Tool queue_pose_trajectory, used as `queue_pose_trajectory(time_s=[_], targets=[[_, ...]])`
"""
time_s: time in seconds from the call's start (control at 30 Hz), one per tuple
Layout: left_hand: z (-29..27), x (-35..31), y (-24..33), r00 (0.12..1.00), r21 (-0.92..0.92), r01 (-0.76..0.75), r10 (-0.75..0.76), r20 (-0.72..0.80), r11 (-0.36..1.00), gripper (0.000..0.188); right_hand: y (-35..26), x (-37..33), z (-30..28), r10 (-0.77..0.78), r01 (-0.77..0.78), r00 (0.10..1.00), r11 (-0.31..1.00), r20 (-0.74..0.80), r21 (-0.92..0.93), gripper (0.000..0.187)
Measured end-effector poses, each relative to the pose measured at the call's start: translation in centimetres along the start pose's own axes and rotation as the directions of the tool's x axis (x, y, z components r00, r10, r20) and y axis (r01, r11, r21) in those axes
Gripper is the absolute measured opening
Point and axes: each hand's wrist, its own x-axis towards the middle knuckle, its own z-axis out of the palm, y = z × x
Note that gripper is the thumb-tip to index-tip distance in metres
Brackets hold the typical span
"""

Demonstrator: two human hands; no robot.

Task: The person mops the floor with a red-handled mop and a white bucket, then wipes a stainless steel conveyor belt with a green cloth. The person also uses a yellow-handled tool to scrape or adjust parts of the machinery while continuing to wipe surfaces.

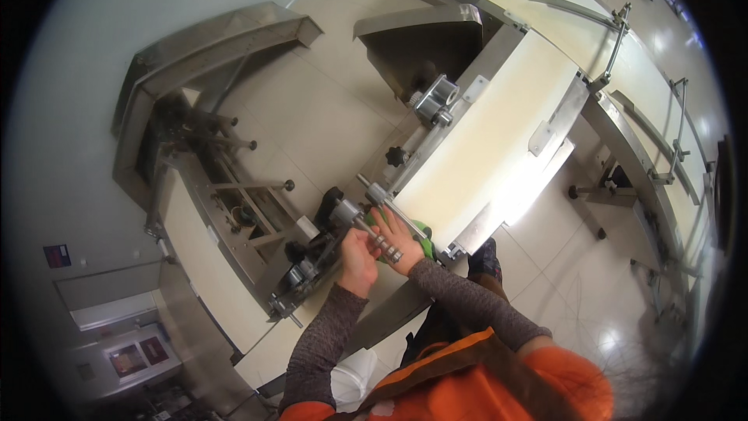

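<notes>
My left hand (358, 262) is closed at a stepped metal shaft (383, 245), its thumb against the shaft's side. The shaft has several rings near its free end and a thicker metal cylinder (347, 213) at the other. Beside and partly under the shaft lies my right hand (403, 248), fingers stretched out toward a metal roller bracket (377, 193). A green cloth (426, 247) shows around the right hand; most of it is hidden behind the hand. Both hands are at the near end of a cream conveyor belt (483, 156).
A lower conveyor (214, 257) runs along the left, with knobs and a metal frame. Angled steel chutes (218, 43) stand at the back left. Another cream conveyor with guide rails (658, 129) curves along the right. A white bucket (352, 374) stands near my body.
</notes>
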Motion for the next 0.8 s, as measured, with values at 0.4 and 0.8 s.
queue_pose_trajectory(time_s=[0.4, 0.8], targets=[[-0.2, 0.7, 0.0, 0.999, -0.004, 0.042, -0.042, -0.01, 0.999, 0.022, -0.9, -2.9, -1.0, -0.102, 0.128, 0.991, 0.903, 0.086, -0.41, 0.05], [0.0, 3.2, -2.3, 0.996, 0.083, 0.069, -0.063, -0.069, 0.994, 0.02, 0.1, -12.9, -9.7, -0.068, 0.08, 0.923, 0.997, 0.379, -0.016, 0.025]])
